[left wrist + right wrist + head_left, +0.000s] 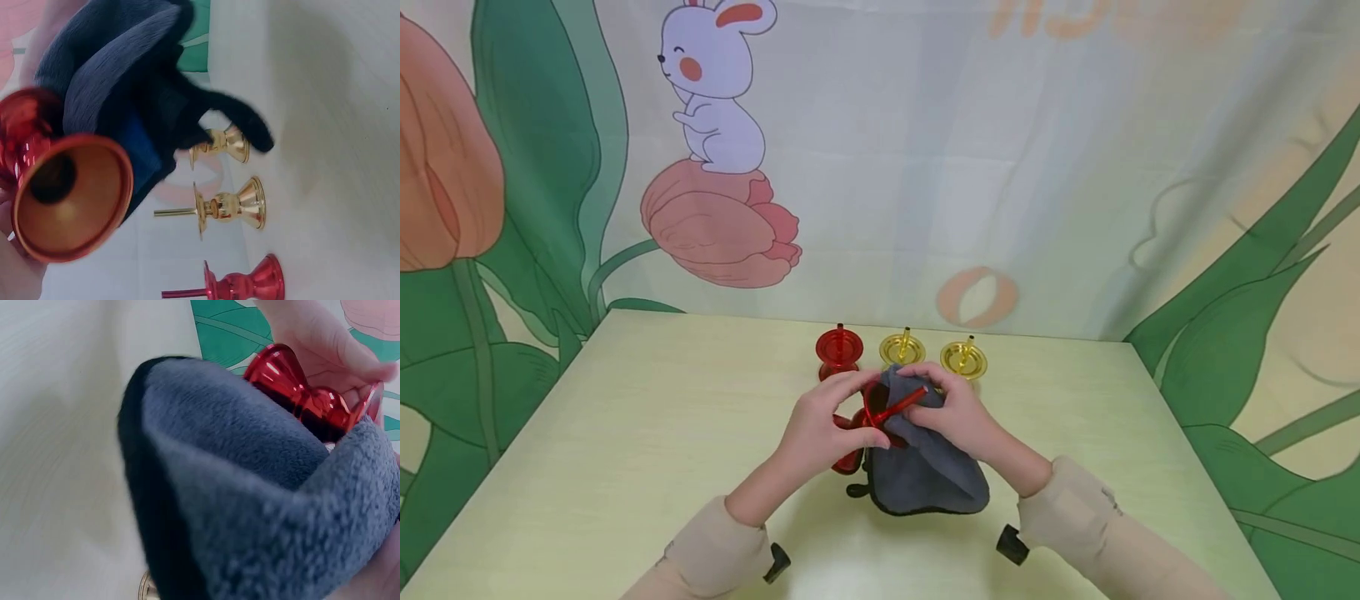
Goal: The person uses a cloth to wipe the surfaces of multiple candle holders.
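Observation:
My left hand (820, 427) grips a shiny red candlestick (319, 409) with a thin tube on top, its fingers and thumb around the rim of the dish. In the left wrist view the hollow underside of its flared base faces the camera. A dark grey plush cloth (925, 479) with a black edge and a small loop hangs from my right hand (958, 412). The right fingers pinch the cloth against the candlestick's dish, beside the tube. Cloth folds hide part of the dish and much of the right fingers in the right wrist view.
Behind the hands stand another red candlestick (839, 346) and two gold ones, a middle gold candlestick (901, 350) and a right gold candlestick (964, 360). They stand in a row near the back of the pale table (662, 400). A printed curtain (880, 167) hangs behind it.

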`<state>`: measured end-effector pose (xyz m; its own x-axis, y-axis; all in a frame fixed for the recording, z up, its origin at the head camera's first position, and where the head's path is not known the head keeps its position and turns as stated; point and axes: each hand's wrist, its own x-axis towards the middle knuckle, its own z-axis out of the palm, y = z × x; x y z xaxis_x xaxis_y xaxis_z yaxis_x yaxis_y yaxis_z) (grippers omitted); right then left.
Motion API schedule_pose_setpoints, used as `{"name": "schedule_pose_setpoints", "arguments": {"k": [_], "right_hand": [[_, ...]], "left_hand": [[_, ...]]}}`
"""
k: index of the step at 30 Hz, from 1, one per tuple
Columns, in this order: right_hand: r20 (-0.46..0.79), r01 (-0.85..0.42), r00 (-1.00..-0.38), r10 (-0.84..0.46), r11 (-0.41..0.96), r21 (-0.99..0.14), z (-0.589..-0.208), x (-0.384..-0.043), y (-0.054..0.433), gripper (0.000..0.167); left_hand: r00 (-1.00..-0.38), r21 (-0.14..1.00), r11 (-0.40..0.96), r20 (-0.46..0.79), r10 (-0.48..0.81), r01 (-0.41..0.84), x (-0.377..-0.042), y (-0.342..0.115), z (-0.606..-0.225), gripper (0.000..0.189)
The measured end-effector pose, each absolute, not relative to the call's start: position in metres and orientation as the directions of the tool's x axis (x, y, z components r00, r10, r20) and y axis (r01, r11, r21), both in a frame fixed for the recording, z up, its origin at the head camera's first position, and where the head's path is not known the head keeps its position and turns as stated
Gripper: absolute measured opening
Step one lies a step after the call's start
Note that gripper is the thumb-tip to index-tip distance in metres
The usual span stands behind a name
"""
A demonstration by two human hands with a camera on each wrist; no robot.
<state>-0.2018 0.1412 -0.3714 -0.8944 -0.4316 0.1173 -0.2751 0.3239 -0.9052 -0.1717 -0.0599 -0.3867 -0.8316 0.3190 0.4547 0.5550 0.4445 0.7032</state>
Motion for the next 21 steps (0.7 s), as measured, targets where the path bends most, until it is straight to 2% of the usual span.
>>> {"name": "schedule_pose_setpoints", "arguments": {"k": [5,9,14,17,21], "right_hand": [[0.115,-0.241,-0.92,-0.376,0.309,-0.92,-0.374,-0.203,0.139,0.04],[0.116,-0.225,-0.93,-0.35,0.29,-0.93,-0.375,-0.201,0.135,0.041],[0.137,-0.251,-0.926,-0.352,0.303,-0.919,-0.371,-0.198,0.131,0.041],[0.152,-0.283,-0.91,-0.386,0.31,-0.908,-0.369,-0.197,0.131,0.041],[0.178,-0.336,-0.871,-0.458,0.291,-0.896,-0.37,-0.198,0.134,0.041]], "left_hand": [[-0.772,0.569,0.528,0.532,0.348,0.63,-0.168,-0.058,-0.389,0.073],[-0.758,0.495,0.585,0.518,0.396,0.643,-0.166,-0.058,-0.389,0.086],[-0.731,0.425,0.632,0.58,0.36,0.648,-0.166,-0.056,-0.39,0.093],[-0.746,0.48,0.59,0.555,0.369,0.649,-0.166,-0.059,-0.39,0.09],[-0.81,0.669,0.468,0.403,0.425,0.578,-0.166,-0.065,-0.388,0.087]]}}
